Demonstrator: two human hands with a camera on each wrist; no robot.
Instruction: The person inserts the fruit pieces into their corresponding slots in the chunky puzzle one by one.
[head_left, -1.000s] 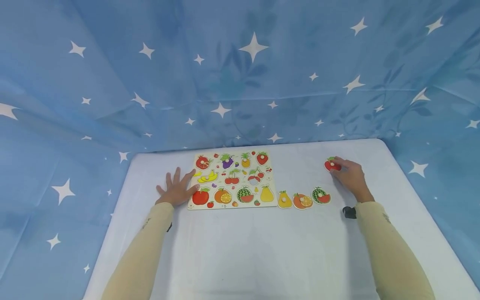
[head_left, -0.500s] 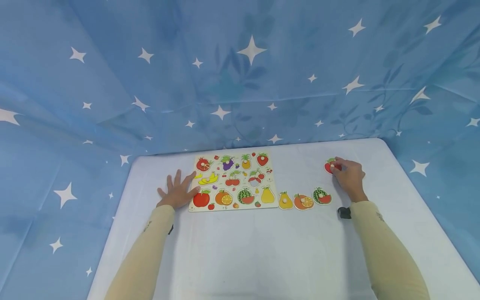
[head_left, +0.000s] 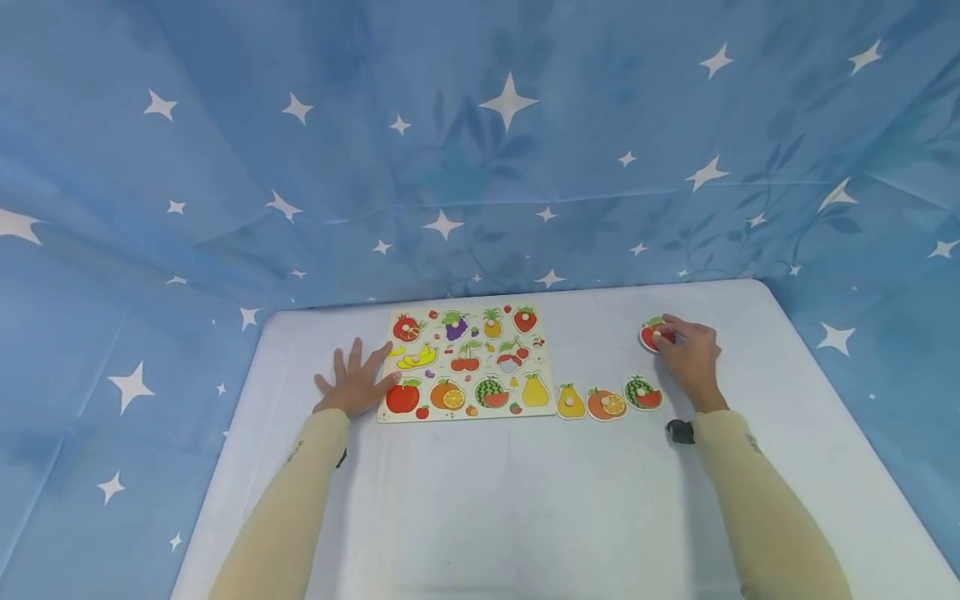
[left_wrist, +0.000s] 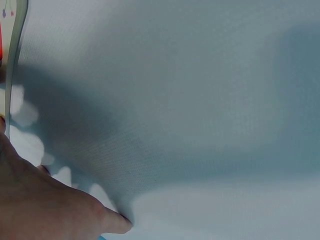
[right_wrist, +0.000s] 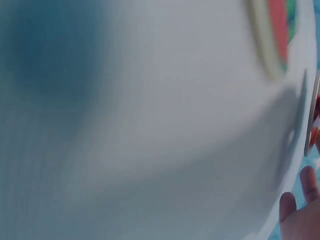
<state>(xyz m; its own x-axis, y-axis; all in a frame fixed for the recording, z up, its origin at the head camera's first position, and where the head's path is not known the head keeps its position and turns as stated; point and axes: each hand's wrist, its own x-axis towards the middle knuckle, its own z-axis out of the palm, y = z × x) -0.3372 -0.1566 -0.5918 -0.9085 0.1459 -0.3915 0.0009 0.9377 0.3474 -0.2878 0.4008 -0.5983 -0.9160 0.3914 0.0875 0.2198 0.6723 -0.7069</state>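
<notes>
My left hand point(head_left: 351, 385) lies with fingers spread at the left edge of the fruit puzzle board point(head_left: 545, 368), its thumb and index finger touching the edge. In the left wrist view, part of that hand point(left_wrist: 55, 207) is beside the board's edge point(left_wrist: 16, 50). On the right, my right hand point(head_left: 692, 354) pinches a red apple puzzle piece point(head_left: 648, 336) by its knob. The right wrist view catches the apple piece point(right_wrist: 312, 122) at its border, tilted and above the cloth; the fingertips on the knob are mostly cut off there.
A pear piece point(head_left: 571, 403), an orange piece point(head_left: 601, 405) and a watermelon piece point(head_left: 640, 394) lie in a row right of the board. Several knobbed pieces sit in the board. A white cloth point(head_left: 517, 517) covers the table; a blue star-patterned curtain point(head_left: 465, 167) hangs behind it.
My right hand has moved slightly to the left with the apple piece. My left hand stays spread at the board's edge. The whole head view has shifted a little.
</notes>
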